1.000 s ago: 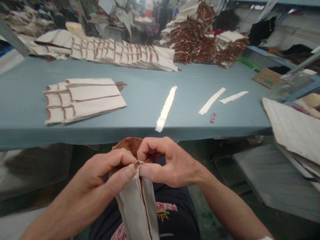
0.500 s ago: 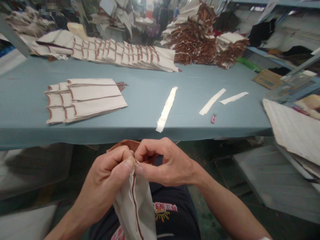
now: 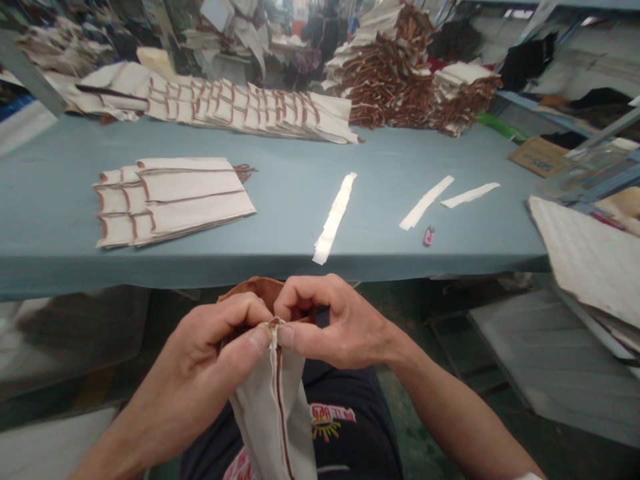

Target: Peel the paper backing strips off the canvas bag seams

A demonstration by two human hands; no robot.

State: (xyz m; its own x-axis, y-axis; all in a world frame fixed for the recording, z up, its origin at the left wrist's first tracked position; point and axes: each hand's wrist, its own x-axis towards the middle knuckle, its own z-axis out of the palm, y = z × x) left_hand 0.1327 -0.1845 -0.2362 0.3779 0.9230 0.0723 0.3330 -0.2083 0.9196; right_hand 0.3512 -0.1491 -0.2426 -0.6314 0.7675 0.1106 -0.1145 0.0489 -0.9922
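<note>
A cream fabric piece [image 3: 260,413] with a brown-piped seam hangs over my lap, its upper end held between both hands. My left hand [image 3: 215,360] pinches the seam's top edge from the left, thumb on the near side. From the right, my right hand [image 3: 330,327] grips the same edge between thumb and bent forefinger, close beside the left thumb. Brown fabric [image 3: 255,288] shows behind the fingers. On the table in front lie a stack of cream strips [image 3: 335,219] and a small pink thread snipper [image 3: 429,236].
The blue-green table [image 3: 280,240] bears stacked cream panels [image 3: 195,193] at left and a long overlapping row [image 3: 240,107] behind. A tall brown-and-cream pile [image 3: 395,80] stands at the back. Two loose strips [image 3: 427,203] lie right. Boards [image 3: 590,253] jut in at the right edge.
My fingertips have shifted slightly on the fabric's top edge, and the left thumb has moved a little lower. The seam has swung slightly right. Both hands keep their hold.
</note>
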